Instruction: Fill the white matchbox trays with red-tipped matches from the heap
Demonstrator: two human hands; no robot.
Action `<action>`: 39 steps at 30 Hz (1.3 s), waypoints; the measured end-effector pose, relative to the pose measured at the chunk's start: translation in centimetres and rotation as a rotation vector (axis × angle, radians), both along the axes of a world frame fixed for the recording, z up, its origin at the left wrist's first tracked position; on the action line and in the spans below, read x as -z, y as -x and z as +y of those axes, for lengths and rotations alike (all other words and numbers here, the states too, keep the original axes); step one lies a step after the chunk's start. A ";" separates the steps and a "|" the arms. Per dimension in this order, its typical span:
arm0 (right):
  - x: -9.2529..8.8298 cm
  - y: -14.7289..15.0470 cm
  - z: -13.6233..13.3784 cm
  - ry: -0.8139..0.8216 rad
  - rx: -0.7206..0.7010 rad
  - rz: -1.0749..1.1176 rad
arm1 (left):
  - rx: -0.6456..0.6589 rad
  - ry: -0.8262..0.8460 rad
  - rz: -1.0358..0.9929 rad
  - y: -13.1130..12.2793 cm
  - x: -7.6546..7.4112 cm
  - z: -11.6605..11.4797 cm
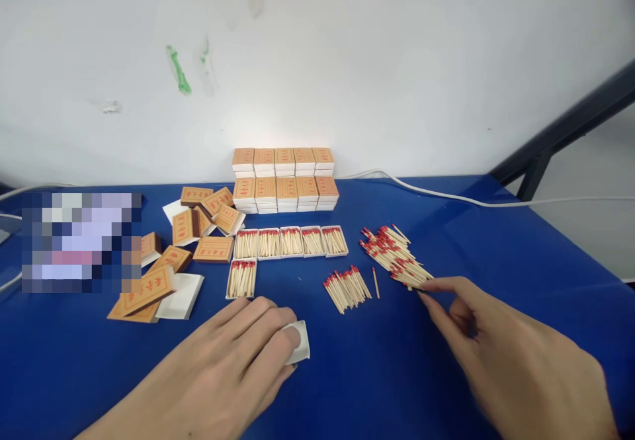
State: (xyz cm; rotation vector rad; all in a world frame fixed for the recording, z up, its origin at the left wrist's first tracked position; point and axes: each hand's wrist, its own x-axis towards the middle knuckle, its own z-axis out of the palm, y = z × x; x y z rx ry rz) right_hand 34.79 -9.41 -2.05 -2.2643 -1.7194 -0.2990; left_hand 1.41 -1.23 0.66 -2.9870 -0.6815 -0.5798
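My left hand is closed around a small white matchbox tray, which it holds low over the table; most of the tray is hidden by my fingers. At the near edge of a loose pile of red-tipped matches, the thumb and forefinger of my right hand pinch the ends of matches. Between both hands lies a smaller, roughly lined-up bunch of matches, with a single match just right of it. Beyond my left fingers stands a tray filled with matches.
Several filled trays form a row behind. Closed matchboxes are stacked against the wall. Loose orange sleeves and white trays lie on the left, near a blurred-out object. A white cable crosses the back of the blue table.
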 end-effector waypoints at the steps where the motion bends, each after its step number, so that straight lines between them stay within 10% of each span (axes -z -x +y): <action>1: 0.1 -0.2 -0.2 0.013 0.037 0.011 | -0.002 -0.004 -0.001 -0.1 0.0 0.0; 24: -0.2 -0.5 -0.1 -0.019 0.058 0.117 | -0.003 0.010 -0.034 0.0 0.3 0.1; 39: -0.5 0.5 2.1 -0.078 -0.186 0.082 | 0.006 0.039 -0.027 0.1 0.1 0.1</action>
